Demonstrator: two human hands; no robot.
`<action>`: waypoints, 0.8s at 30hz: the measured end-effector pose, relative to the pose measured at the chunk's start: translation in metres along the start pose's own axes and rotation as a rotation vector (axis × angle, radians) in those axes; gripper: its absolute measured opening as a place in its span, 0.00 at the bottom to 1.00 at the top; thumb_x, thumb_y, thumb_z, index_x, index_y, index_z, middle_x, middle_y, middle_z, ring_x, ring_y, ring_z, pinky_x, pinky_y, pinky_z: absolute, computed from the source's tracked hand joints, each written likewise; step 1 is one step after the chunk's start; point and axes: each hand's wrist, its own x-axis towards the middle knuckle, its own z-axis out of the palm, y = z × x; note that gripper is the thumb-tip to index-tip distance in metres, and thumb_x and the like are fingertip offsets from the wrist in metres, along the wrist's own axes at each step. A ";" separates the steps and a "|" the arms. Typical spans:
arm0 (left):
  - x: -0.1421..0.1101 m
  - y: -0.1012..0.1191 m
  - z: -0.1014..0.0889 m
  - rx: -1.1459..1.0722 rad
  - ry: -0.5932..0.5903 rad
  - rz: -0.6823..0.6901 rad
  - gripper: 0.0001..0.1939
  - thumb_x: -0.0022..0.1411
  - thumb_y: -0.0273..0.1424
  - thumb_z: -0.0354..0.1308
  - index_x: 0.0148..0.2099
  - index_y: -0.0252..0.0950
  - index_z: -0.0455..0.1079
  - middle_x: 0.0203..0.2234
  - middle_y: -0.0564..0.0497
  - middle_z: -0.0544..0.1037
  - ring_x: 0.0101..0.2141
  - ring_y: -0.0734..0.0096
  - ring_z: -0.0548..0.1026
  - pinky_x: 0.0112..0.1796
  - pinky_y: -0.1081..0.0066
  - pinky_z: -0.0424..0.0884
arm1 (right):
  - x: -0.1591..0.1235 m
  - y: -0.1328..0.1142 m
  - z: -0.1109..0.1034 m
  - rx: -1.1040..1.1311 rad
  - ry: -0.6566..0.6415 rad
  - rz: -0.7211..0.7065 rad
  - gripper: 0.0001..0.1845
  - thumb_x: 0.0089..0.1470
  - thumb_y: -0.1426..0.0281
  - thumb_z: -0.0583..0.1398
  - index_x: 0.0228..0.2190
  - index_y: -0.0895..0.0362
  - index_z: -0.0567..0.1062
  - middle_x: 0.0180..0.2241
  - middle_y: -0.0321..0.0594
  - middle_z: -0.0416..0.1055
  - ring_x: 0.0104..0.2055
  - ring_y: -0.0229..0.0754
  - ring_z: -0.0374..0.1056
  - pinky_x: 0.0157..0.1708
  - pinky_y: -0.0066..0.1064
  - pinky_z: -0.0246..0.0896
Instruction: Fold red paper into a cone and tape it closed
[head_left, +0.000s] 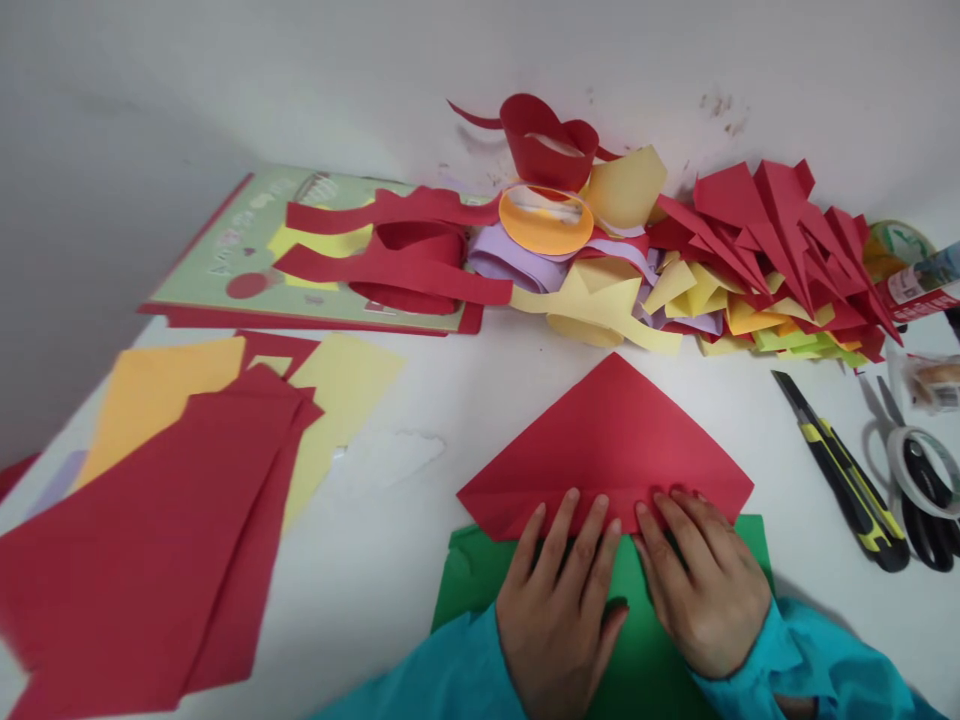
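A sheet of red paper [611, 430] with a folded lower edge lies in front of me, its point facing the wall. Its lower part overlaps a green sheet [469, 575] beneath. My left hand [559, 610] rests with fingers stretched flat on the left part of the fold. On the right part, my right hand [705, 575] presses down with its fingers extended, the tips slightly bent. Both hands lie side by side, and neither grips anything. The forearms wear blue sleeves.
Red sheets [172, 520] and an orange sheet [161, 390] lie at left. Behind are a green card [247, 230], paper bands [420, 265] and folded red pieces [780, 230]. A utility knife [844, 480], scissors [926, 500] and a tape roll [900, 455] lie at right.
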 end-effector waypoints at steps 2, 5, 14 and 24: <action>0.001 0.000 -0.001 -0.014 0.004 -0.009 0.23 0.60 0.38 0.46 0.54 0.32 0.65 0.56 0.44 0.65 0.57 0.48 0.57 0.55 0.51 0.49 | 0.000 0.000 0.000 0.010 -0.007 -0.002 0.14 0.52 0.72 0.60 0.42 0.61 0.74 0.41 0.47 0.74 0.45 0.53 0.68 0.43 0.45 0.65; 0.002 0.000 -0.004 -0.035 -0.009 -0.021 0.24 0.59 0.40 0.48 0.54 0.32 0.66 0.56 0.45 0.65 0.57 0.49 0.58 0.55 0.52 0.49 | 0.001 0.000 0.000 0.015 -0.006 -0.004 0.14 0.52 0.73 0.59 0.42 0.61 0.74 0.41 0.47 0.74 0.46 0.53 0.68 0.44 0.45 0.65; 0.000 0.000 -0.001 -0.011 -0.015 -0.007 0.24 0.60 0.37 0.47 0.55 0.31 0.64 0.57 0.44 0.63 0.58 0.48 0.56 0.55 0.51 0.48 | -0.001 0.000 0.001 0.012 0.027 -0.005 0.13 0.52 0.72 0.59 0.41 0.61 0.75 0.40 0.47 0.75 0.46 0.50 0.69 0.45 0.42 0.65; -0.001 0.000 -0.003 -0.009 -0.027 0.000 0.26 0.58 0.40 0.50 0.56 0.32 0.63 0.58 0.43 0.62 0.59 0.49 0.54 0.57 0.52 0.46 | -0.004 0.001 0.001 0.013 0.056 -0.036 0.12 0.52 0.72 0.59 0.40 0.61 0.75 0.40 0.47 0.75 0.47 0.47 0.68 0.45 0.38 0.65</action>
